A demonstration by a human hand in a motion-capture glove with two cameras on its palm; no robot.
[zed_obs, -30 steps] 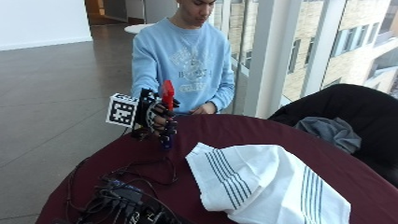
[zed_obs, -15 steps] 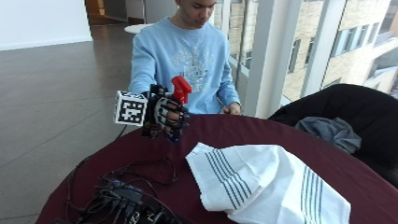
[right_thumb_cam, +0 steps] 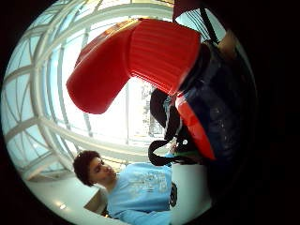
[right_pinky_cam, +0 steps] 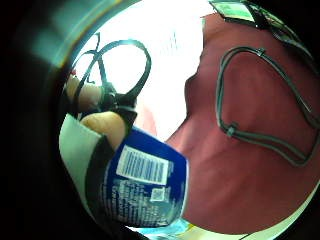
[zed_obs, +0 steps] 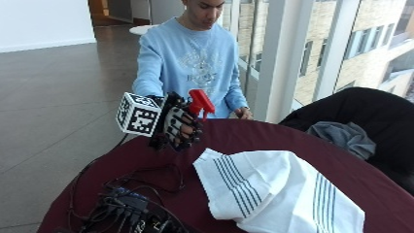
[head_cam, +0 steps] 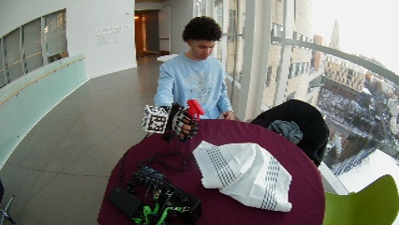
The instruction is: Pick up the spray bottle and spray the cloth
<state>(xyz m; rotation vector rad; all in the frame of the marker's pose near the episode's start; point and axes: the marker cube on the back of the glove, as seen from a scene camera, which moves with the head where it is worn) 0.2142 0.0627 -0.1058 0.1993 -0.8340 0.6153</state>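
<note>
My gloved right hand (zed_obs: 177, 126) grips a spray bottle (zed_obs: 200, 103) with a red trigger head and a dark blue body, held upright above the table's left side. The red head (right_thumb_cam: 136, 58) fills the thumb side palm view. The blue labelled body (right_pinky_cam: 145, 182) sits close to the palm in the little finger side view, with a finger (right_pinky_cam: 102, 122) curled against it. A white cloth with dark stripes (zed_obs: 271, 189) lies bunched on the maroon table (zed_obs: 259, 136), right of and below the hand. The nozzle points roughly toward the cloth side. In the wide view the hand (head_cam: 181, 123) is left of the cloth (head_cam: 246, 173).
Black electronics and cables (zed_obs: 129, 208) lie on the table's near left. The person's bare hand (zed_obs: 244, 113) rests at the table's far edge. A black chair with a grey garment (zed_obs: 349, 133) stands at the right. A green chair (head_cam: 368, 206) is near the wide view's corner.
The hand has lifted the bottle a little and turned it, so the red head now points more toward the cloth.
</note>
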